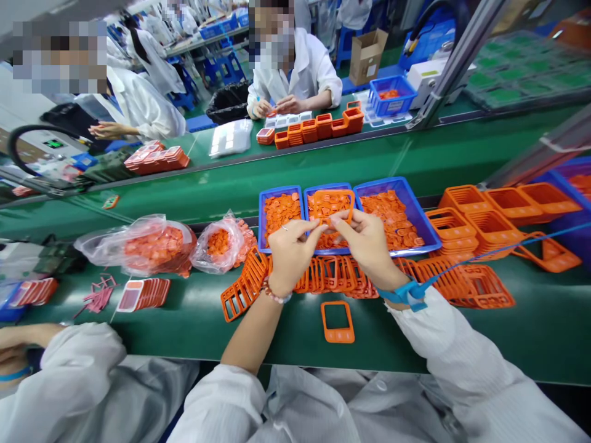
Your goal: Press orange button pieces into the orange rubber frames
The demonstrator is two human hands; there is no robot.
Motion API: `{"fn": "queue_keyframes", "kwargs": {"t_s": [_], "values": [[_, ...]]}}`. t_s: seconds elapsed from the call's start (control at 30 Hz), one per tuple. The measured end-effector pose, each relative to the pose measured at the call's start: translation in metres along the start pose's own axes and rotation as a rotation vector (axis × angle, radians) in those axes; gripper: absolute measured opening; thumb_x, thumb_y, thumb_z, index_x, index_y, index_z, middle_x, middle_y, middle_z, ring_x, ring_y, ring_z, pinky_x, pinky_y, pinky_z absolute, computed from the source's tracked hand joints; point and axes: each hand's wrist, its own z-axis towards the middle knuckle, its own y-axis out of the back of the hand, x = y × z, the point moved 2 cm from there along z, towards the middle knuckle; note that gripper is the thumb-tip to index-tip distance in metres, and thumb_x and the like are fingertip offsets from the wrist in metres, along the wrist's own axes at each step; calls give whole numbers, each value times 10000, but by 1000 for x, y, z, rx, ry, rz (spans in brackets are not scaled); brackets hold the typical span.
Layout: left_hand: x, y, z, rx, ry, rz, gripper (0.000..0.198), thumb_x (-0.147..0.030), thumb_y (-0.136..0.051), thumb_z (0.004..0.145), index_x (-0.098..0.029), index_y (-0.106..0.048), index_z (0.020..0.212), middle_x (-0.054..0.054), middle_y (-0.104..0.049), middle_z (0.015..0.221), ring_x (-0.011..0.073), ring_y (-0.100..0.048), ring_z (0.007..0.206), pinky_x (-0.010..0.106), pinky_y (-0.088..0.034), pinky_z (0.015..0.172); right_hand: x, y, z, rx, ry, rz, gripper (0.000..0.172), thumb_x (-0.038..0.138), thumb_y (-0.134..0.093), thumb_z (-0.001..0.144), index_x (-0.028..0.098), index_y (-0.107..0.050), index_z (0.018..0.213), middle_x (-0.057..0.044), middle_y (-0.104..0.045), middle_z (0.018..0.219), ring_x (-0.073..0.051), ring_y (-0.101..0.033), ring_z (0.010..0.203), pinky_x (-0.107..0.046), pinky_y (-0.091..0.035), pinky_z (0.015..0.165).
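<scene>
Both my hands are raised over the green bench, pinching one orange rectangular frame (331, 205) between them. My left hand (290, 253) grips its lower left edge with closed fingers. My right hand (368, 245) grips its lower right edge; a blue strap (406, 291) is on that wrist. Behind the frame stand three blue trays (433, 237) filled with small orange parts. Below my hands lies a row of orange frames (332, 275), and a single orange frame (338, 322) lies flat nearer to me.
Plastic bags of orange pieces (154, 245) lie at the left. Stacked orange trays (492, 216) sit at the right. Pink sticks (98, 298) and a framed stack (143, 295) lie left. Another person's sleeve (64, 363) is at lower left. Co-workers sit across the conveyor (295, 74).
</scene>
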Motion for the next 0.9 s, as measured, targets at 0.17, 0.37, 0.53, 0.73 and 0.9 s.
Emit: {"fn": "queue_keyframes", "kwargs": {"t_s": [0.17, 0.37, 0.53, 0.73, 0.9], "values": [[-10, -8, -8, -47, -220, 146, 136, -244, -659, 927, -181, -779, 946, 72, -787, 841, 167, -730, 753, 276, -586, 723, 4, -5, -16, -70, 111, -15, 213, 382, -781, 788, 187, -741, 864, -35, -762, 814, -165, -727, 708, -266, -615, 618], [-17, -10, -11, -10, -138, 32, 173, -216, -609, 944, -178, -773, 983, 96, -788, 944, 183, -733, 833, 302, -593, 758, 8, -4, -20, -117, 118, -18, 200, 381, -777, 796, 197, -749, 870, -36, -766, 805, -179, -729, 668, -289, -629, 588], [-11, -4, -3, -45, 271, -357, 182, -304, -823, 757, -183, -734, 859, 3, -697, 692, 92, -588, 557, 213, -492, 527, 17, -6, -24, -62, 103, -9, 163, 360, -786, 778, 204, -752, 812, -17, -744, 712, -153, -684, 547, -271, -609, 514], [-2, -3, 5, 78, 590, -790, 462, -286, -941, 539, -195, -651, 887, -72, -595, 632, 39, -493, 499, 154, -363, 453, 29, -7, -32, -6, 110, -35, 201, 402, -777, 791, 205, -732, 785, -10, -730, 665, -164, -699, 557, -285, -618, 531], [-1, -8, 1, 271, 742, -939, 425, -382, -944, 538, -165, -664, 773, -45, -617, 626, 13, -395, 427, 165, -248, 393, 32, -6, -34, 20, 102, -38, 236, 427, -771, 803, 199, -719, 774, -14, -733, 673, -157, -697, 551, -274, -617, 533]]}}
